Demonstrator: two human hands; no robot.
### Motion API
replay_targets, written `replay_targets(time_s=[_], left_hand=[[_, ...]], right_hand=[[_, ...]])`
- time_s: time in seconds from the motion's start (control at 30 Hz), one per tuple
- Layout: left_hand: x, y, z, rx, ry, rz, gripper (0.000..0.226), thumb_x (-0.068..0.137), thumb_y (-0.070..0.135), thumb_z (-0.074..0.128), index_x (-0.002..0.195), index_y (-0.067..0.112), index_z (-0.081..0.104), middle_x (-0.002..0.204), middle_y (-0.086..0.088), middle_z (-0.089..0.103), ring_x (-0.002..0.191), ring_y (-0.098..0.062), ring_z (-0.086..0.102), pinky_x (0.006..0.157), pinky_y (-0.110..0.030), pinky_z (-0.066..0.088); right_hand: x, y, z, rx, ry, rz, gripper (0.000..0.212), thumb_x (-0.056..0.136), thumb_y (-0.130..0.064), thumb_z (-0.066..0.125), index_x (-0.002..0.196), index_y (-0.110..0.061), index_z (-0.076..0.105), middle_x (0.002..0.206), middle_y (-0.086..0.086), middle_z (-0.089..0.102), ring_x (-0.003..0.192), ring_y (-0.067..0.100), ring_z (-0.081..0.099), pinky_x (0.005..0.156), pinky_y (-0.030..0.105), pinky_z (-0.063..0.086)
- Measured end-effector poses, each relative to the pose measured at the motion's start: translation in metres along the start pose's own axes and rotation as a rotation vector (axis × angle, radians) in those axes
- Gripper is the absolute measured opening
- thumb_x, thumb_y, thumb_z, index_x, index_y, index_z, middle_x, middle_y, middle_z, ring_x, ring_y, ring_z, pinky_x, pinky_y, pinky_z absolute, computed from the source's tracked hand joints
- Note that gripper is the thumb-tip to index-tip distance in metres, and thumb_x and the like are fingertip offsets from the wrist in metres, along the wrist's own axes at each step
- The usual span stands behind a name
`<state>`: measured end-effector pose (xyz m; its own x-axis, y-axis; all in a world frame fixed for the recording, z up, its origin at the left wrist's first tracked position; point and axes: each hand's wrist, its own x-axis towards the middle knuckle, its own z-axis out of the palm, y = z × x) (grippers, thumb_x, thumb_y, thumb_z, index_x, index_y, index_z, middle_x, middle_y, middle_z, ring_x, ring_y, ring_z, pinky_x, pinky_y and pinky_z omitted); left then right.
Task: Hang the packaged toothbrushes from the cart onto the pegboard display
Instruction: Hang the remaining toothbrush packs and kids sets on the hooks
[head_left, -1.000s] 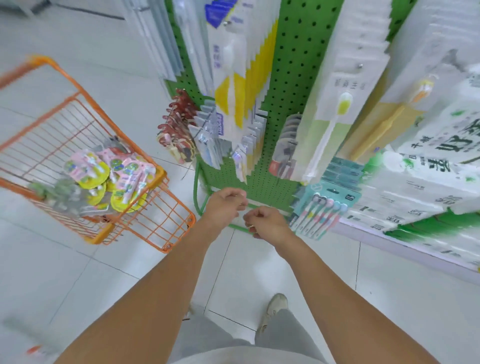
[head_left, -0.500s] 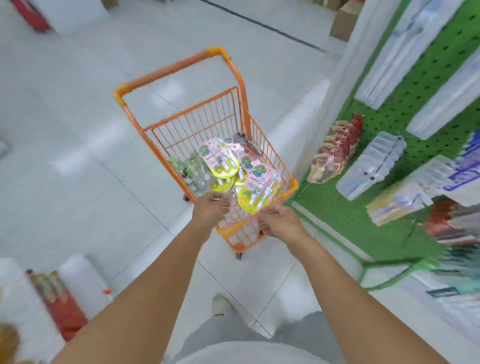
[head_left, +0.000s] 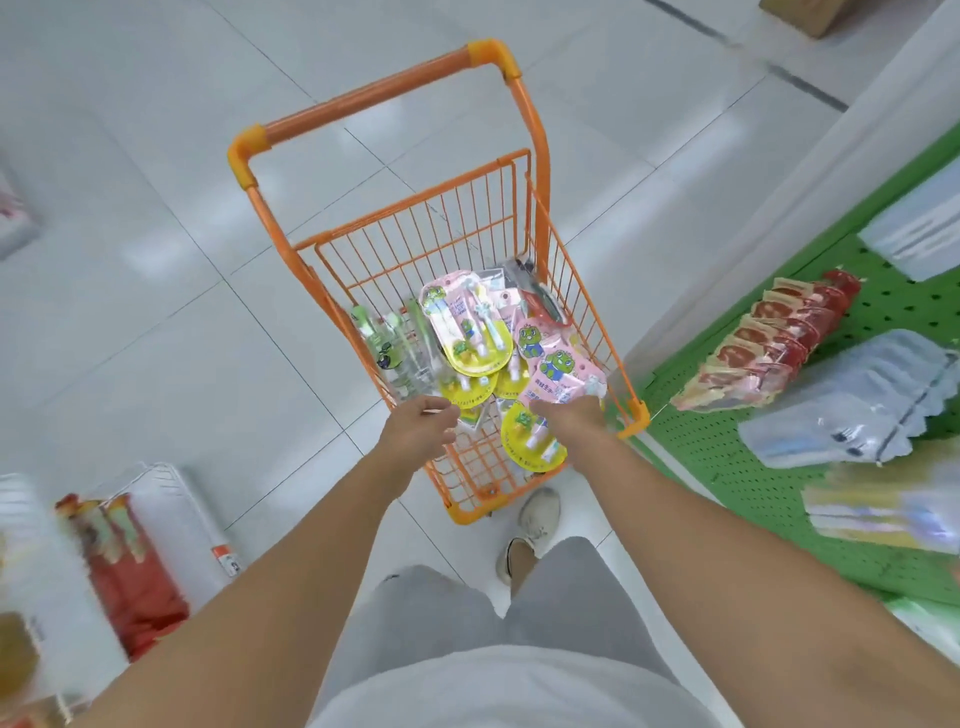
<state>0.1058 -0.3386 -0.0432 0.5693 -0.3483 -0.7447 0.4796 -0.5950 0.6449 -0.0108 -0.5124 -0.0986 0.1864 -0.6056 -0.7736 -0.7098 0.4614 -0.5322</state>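
Packaged toothbrushes (head_left: 470, 332) heaped in the orange wire cart (head_left: 415, 218) at frame centre: pink-and-yellow blister cards with a cartoon frog, plus a few clear-and-green packs (head_left: 395, 348) at the left side of the basket. Green pegboard display (head_left: 727, 452) along the right edge of the frame, already hung with red packs (head_left: 769, 348) and pale blue packs (head_left: 852, 395).

Left hand (head_left: 415, 428) at the near rim of the basket, fingers curled inward, grip narrow; seemingly pinching nothing, though fingertips hidden behind the knuckles, so cannot tell for sure. Right hand (head_left: 571, 415) lower centre-right, reaching into the pile, fingers overlapping the bottom edge of a pink card (head_left: 558, 371); grip possibly closing on it, not confirmed from this angle.

Likely handling: light, flat, thin card backing with a stiff clear bubble over the brushes. Glossy plastic, so probably slippery when stacked, prone to sliding off one another. Card corners bendable, hang-hole at the top tearable if yanked. Best taken by a pinch across the card edge near the top, thumb on the front and fingers behind, keeping the hang-hole free for the peg. Several cards lifted together probably fan out, so better squared up first.
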Motion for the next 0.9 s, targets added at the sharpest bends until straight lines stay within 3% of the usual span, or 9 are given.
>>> replay_targets(time_s=[0.1,0.2,0.33,0.53,0.63,0.67,0.73,0.83,0.9], left_hand=[[0.024,0.008,-0.001,0.084,-0.009,-0.010,0.030,0.095,0.025,0.067,0.122,0.011,0.061,0.108,-0.008,0.065,0.086,-0.020,0.066,0.076,-0.033,0.054],[0.043,0.021,0.006,0.151,-0.033,-0.013,0.032,0.096,0.029,0.067,0.123,0.014,0.060,0.115,-0.007,0.065,0.090,-0.019,0.067,0.082,-0.036,0.056],[0.060,0.031,0.023,0.152,-0.068,-0.028,0.029,0.097,0.029,0.066,0.122,0.015,0.060,0.116,-0.009,0.066,0.094,-0.021,0.067,0.089,-0.040,0.056],[0.084,0.050,0.025,0.167,-0.108,0.019,0.026,0.095,0.026,0.069,0.118,0.018,0.061,0.104,-0.004,0.064,0.102,-0.027,0.066,0.087,-0.039,0.055],[0.091,0.059,0.023,0.261,-0.138,0.022,0.041,0.094,0.028,0.071,0.130,0.015,0.057,0.112,-0.003,0.062,0.096,-0.022,0.061,0.087,-0.040,0.052],[0.093,0.061,0.024,0.303,-0.151,0.020,0.046,0.093,0.030,0.071,0.134,0.016,0.055,0.119,-0.003,0.061,0.099,-0.021,0.060,0.087,-0.038,0.050],[0.093,0.064,0.025,0.351,-0.177,0.034,0.051,0.093,0.031,0.070,0.139,0.017,0.051,0.130,-0.003,0.056,0.108,-0.023,0.058,0.087,-0.034,0.046],[0.103,0.068,0.023,0.310,-0.126,0.101,0.050,0.095,0.030,0.069,0.140,0.016,0.052,0.131,-0.004,0.058,0.104,-0.021,0.059,0.081,-0.032,0.047],[0.111,0.075,0.017,0.278,-0.104,0.108,0.046,0.095,0.030,0.069,0.136,0.016,0.055,0.126,-0.004,0.061,0.096,-0.018,0.060,0.075,-0.029,0.048]], right_hand=[[0.038,-0.002,0.011,-0.057,0.075,0.125,0.115,0.068,-0.042,0.090,0.151,-0.005,0.020,0.149,0.018,0.042,0.129,0.037,0.051,0.100,0.048,0.049],[0.044,-0.010,0.012,-0.074,0.127,0.186,0.111,0.077,-0.035,0.087,0.152,-0.005,0.012,0.149,0.019,0.041,0.128,0.039,0.051,0.097,0.045,0.049],[0.055,-0.009,0.014,-0.109,0.166,0.265,0.093,0.080,-0.033,0.083,0.145,-0.001,0.025,0.144,0.023,0.043,0.128,0.037,0.051,0.092,0.041,0.049],[0.050,-0.014,0.019,0.120,0.206,0.134,0.083,0.074,-0.021,0.086,0.143,-0.005,0.043,0.138,0.016,0.057,0.116,0.035,0.061,0.095,0.047,0.054],[0.044,-0.014,0.015,0.257,0.140,0.183,0.048,0.080,-0.012,0.082,0.122,-0.003,0.060,0.114,0.017,0.068,0.083,0.029,0.064,0.083,0.045,0.059],[0.041,-0.014,0.013,0.252,0.164,0.177,0.040,0.081,-0.009,0.079,0.117,-0.003,0.062,0.110,0.016,0.068,0.082,0.028,0.064,0.081,0.043,0.059],[0.036,-0.016,0.012,0.092,0.299,0.068,0.049,0.082,-0.007,0.076,0.128,-0.007,0.056,0.128,0.015,0.060,0.105,0.033,0.063,0.088,0.041,0.054],[0.037,-0.036,0.012,-0.297,0.508,-0.270,0.074,0.080,-0.009,0.078,0.144,-0.009,0.041,0.151,0.016,0.038,0.138,0.036,0.039,0.111,0.044,0.037],[0.049,-0.061,0.018,-0.441,0.406,-0.461,0.068,0.085,-0.016,0.076,0.143,-0.011,0.043,0.152,0.013,0.038,0.139,0.034,0.038,0.113,0.043,0.036]])
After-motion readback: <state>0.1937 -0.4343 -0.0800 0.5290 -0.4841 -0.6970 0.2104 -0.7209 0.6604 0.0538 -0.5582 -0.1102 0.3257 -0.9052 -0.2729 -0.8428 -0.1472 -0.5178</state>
